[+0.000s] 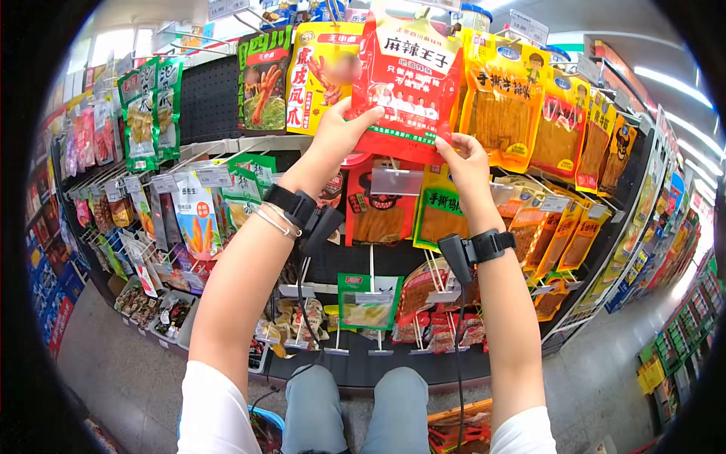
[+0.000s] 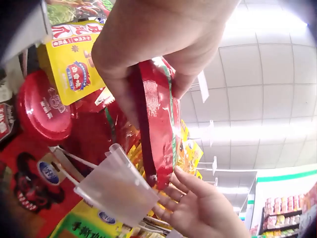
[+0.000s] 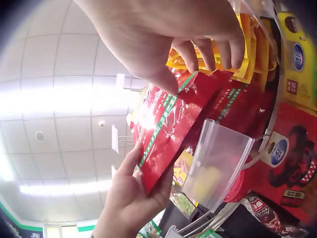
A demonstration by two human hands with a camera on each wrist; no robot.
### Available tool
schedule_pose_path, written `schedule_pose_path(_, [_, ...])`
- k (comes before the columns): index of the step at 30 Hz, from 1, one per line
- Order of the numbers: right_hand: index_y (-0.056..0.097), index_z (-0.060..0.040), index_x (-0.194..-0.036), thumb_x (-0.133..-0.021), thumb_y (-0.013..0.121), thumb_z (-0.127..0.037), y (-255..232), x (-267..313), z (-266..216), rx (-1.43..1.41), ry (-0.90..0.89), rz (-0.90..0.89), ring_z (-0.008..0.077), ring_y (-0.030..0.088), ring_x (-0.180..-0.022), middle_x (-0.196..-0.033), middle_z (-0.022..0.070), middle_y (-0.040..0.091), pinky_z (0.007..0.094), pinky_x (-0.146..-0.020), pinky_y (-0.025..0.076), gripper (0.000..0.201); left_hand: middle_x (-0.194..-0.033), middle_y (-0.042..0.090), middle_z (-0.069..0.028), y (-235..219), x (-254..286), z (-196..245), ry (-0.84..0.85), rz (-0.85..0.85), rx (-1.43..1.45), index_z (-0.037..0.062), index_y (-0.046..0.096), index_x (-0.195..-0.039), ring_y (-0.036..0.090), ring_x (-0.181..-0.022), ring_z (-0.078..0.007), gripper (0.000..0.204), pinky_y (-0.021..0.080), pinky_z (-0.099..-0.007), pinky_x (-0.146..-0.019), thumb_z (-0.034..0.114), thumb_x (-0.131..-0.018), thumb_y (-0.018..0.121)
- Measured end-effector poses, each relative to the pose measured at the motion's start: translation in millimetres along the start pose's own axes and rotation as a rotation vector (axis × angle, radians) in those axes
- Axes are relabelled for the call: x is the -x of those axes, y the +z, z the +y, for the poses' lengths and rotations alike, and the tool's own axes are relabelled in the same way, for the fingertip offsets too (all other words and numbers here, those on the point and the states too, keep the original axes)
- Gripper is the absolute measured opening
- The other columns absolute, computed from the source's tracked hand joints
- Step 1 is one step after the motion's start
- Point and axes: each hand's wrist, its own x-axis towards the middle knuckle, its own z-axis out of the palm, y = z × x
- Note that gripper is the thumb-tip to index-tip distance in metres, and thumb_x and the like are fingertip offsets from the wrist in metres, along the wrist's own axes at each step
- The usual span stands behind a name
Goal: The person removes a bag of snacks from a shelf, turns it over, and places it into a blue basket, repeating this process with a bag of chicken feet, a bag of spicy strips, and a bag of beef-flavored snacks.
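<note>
Both hands hold a red snack bag (image 1: 408, 83) upright in front of the upper rack. At its lower left side my left hand (image 1: 344, 136) grips it, thumb across the printed front and fingers behind. My right hand (image 1: 465, 160) pinches the lower right corner. The left wrist view shows the bag (image 2: 157, 124) edge-on between the left thumb and fingers, with the right hand (image 2: 200, 206) at its far corner. In the right wrist view the left hand (image 3: 133, 198) holds the bag (image 3: 171, 124) from below; the right hand (image 3: 168, 39) is at the opposite corner.
Yellow snack bags (image 1: 503, 98) hang right of the held bag, and another yellow bag (image 1: 321, 76) hangs left. A clear price-tag holder (image 1: 396, 182) juts out just below it. Lower hooks carry more packets, including a green one (image 1: 369, 301). Bins (image 1: 172, 316) stand at lower left.
</note>
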Motion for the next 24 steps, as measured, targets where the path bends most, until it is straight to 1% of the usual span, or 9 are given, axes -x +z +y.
schedule_pose_path(2, [0.055, 0.0007, -0.099, -0.078, 0.071, -0.019, 1, -9, 14, 0.033, -0.063, 0.048, 0.0112, 0.058, -0.076, -0.091, 0.0067, 0.062, 0.0247, -0.068, 0.047, 0.032, -0.103, 0.064, -0.0111, -2, -1, -3, 0.069, -0.001, -0.099, -0.0023, 0.052, -0.116, 0.062, -0.093, -0.0166, 0.041, 0.047, -0.0286, -0.081, 0.020, -0.084, 0.064])
schedule_pose_path(5, [0.053, -0.0018, -0.095, -0.080, 0.069, -0.016, 0, 2, -12, -0.170, 0.099, -0.002, 0.0073, 0.056, -0.070, -0.084, 0.0034, 0.062, 0.0214, -0.059, 0.044, 0.026, -0.109, 0.060, -0.0181, -2, 0, -5, 0.258, 0.036, -0.368, -0.0048, 0.045, -0.124, 0.059, -0.101, -0.0225, 0.054, 0.045, -0.0325, -0.087, 0.024, -0.083, 0.065])
schedule_pose_path(8, [0.050, -0.0037, -0.095, -0.082, 0.067, -0.014, -6, -2, -14, -0.277, 0.104, -0.092, 0.0044, 0.055, -0.067, -0.079, 0.0008, 0.062, 0.0189, -0.053, 0.040, 0.023, -0.115, 0.055, -0.0233, -6, -5, -20, 0.334, 0.110, -0.421, -0.0061, 0.040, -0.128, 0.054, -0.109, -0.0290, 0.063, 0.041, -0.0364, -0.093, 0.028, -0.081, 0.066])
schedule_pose_path(11, [0.049, -0.0035, -0.096, -0.085, 0.063, -0.011, -6, 3, -27, -0.263, 0.069, -0.126, 0.0054, 0.056, -0.069, -0.081, 0.0017, 0.063, 0.0194, -0.055, 0.042, 0.020, -0.117, 0.053, -0.0240, -5, -3, -15, 0.345, 0.136, -0.679, -0.0062, 0.041, -0.127, 0.051, -0.111, -0.0320, 0.067, 0.039, -0.0372, -0.094, 0.032, -0.079, 0.067])
schedule_pose_path(15, [0.048, -0.0038, -0.099, -0.087, 0.060, -0.009, -4, 14, -40, -0.346, -0.016, -0.123, 0.0064, 0.058, -0.072, -0.085, 0.0041, 0.065, 0.0195, -0.059, 0.043, 0.017, -0.120, 0.053, -0.0185, 4, 13, 8, 0.295, 0.251, -0.749, -0.0077, 0.042, -0.127, 0.050, -0.113, -0.0231, 0.067, 0.039, -0.0325, -0.095, 0.031, -0.079, 0.069])
schedule_pose_path(18, [0.049, -0.0041, -0.099, -0.087, 0.059, -0.009, -7, 18, -45, -0.409, -0.037, -0.118, 0.0073, 0.059, -0.074, -0.088, 0.0056, 0.065, 0.0195, -0.062, 0.045, 0.017, -0.116, 0.055, -0.0153, 7, 22, 23, 0.279, 0.248, -0.489, -0.0074, 0.044, -0.126, 0.050, -0.111, -0.0207, 0.067, 0.040, -0.0314, -0.093, 0.029, -0.077, 0.072])
schedule_pose_path(19, [0.049, -0.0041, -0.100, -0.087, 0.060, -0.009, -8, 20, -48, -0.416, -0.049, -0.118, 0.0075, 0.059, -0.075, -0.089, 0.0058, 0.065, 0.0197, -0.063, 0.045, 0.017, -0.114, 0.055, -0.0135, 11, 28, 32, 0.277, 0.245, -0.435, -0.0066, 0.046, -0.124, 0.051, -0.107, -0.0174, 0.063, 0.043, -0.0295, -0.089, 0.023, -0.076, 0.073])
schedule_pose_path(22, [0.049, -0.0043, -0.100, -0.087, 0.060, -0.010, -17, 27, -52, -0.370, -0.037, -0.117, 0.0083, 0.060, -0.077, -0.091, 0.0063, 0.065, 0.0205, -0.067, 0.046, 0.018, -0.113, 0.057, -0.0140, 9, 28, 31, 0.284, 0.181, -0.255, -0.0063, 0.042, -0.126, 0.055, -0.103, -0.0164, 0.061, 0.046, -0.0283, -0.086, 0.018, -0.078, 0.071])
schedule_pose_path(24, [0.049, -0.0043, -0.100, -0.087, 0.060, -0.010, -20, 37, -54, -0.377, -0.017, -0.119, 0.0086, 0.060, -0.078, -0.092, 0.0067, 0.065, 0.0211, -0.068, 0.047, 0.018, -0.112, 0.058, -0.0140, 12, 42, 40, 0.167, 0.107, -0.078, -0.0053, 0.039, -0.127, 0.057, -0.099, -0.0157, 0.059, 0.047, -0.0275, -0.085, 0.014, -0.080, 0.069])
